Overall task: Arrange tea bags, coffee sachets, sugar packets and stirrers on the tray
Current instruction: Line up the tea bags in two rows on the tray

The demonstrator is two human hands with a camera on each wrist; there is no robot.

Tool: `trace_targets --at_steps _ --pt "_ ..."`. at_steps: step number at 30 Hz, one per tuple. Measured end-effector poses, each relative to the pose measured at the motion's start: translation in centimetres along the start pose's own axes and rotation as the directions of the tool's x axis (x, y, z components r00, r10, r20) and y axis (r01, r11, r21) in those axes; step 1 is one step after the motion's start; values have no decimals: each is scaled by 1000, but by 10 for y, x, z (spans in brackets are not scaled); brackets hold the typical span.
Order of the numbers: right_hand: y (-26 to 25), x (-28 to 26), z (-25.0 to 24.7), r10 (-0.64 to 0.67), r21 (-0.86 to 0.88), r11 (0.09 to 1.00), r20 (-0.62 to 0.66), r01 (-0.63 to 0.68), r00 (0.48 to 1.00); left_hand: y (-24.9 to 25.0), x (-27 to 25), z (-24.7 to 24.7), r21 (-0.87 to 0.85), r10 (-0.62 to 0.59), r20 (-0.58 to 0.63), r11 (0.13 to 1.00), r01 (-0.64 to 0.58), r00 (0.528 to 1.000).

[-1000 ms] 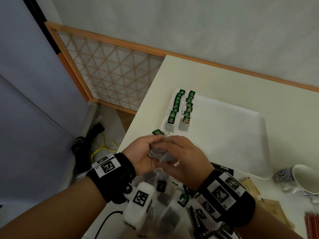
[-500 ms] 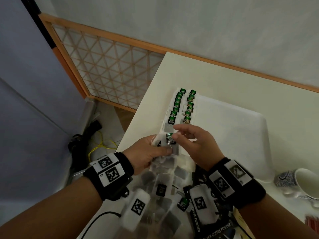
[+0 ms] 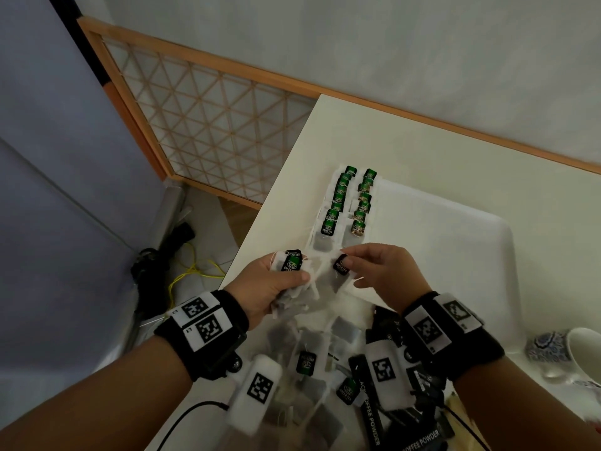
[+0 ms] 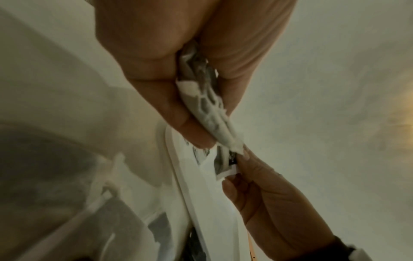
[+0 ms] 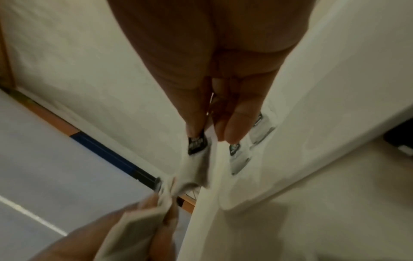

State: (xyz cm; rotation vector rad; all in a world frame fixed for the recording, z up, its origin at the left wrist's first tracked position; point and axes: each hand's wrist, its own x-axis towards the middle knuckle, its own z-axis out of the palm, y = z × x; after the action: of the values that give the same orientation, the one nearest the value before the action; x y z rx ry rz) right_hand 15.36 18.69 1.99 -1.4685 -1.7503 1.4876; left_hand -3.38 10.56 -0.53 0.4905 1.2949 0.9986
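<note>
While my left hand (image 3: pixel 273 284) clutches a tea-bag bunch (image 3: pixel 294 289), right hand (image 3: pixel 379 271) pinches one green-tagged tea bag (image 3: pixel 340 271) at the white tray (image 3: pixel 471 255) corner; two rows (image 3: pixel 348 203) already lie there.

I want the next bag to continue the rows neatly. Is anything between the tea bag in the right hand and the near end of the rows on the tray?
Nothing visible. The right hand pinches a white paper tea bag with a green tag just short of the two rows of green-tagged tea bags on the white plastic tray. The left hand, gripping a bunch of tea bags, is off to the side.
</note>
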Motion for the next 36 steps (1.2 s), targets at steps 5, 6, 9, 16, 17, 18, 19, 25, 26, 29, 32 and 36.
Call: trace_targets --at_steps 5,6,9,16,17,18,19,25,26,29,32,36 --pt "8 25 -12 102 -225 972 137 -69 985 2 2 -4 -69 -40 -15 997 39 999" --pt "8 30 -13 111 -252 965 148 -71 983 3 2 -3 -80 -49 -15 996 48 999" --pt "9 45 -15 115 -311 947 99 -80 988 4 4 -1 -72 -63 -22 996 61 998" --pt "11 70 -20 58 -348 935 -31 -65 998 9 10 4 -39 -61 -1 997 61 998" --pt "12 73 -20 47 -356 933 -36 -57 998 9 12 4 -39 -74 -10 997 73 997" --pt "12 75 -21 37 -361 931 -43 -50 998 10 13 4 -46 -87 -19 995 86 996" --pt "12 76 -21 28 -366 929 -50 -45 998 11 14 4 -52 -105 -20 993 104 994" --pt "15 81 -20 -31 -446 895 -84 -10 996 15 17 7 -24 -140 -8 990 140 990" --pt "15 81 -21 -42 -463 886 -91 -5 995 14 17 7 -31 -138 -24 990 137 990" --pt "12 77 -20 -111 -532 846 -129 26 985 14 16 10 -38 -109 -14 993 108 994" --pt "4 65 -16 -172 -475 874 -112 99 979 17 13 14 -34 -68 60 997 70 996" --pt "-10 43 -1 -81 -317 942 99 109 992 17 15 16 44 -23 146 999 17 989"
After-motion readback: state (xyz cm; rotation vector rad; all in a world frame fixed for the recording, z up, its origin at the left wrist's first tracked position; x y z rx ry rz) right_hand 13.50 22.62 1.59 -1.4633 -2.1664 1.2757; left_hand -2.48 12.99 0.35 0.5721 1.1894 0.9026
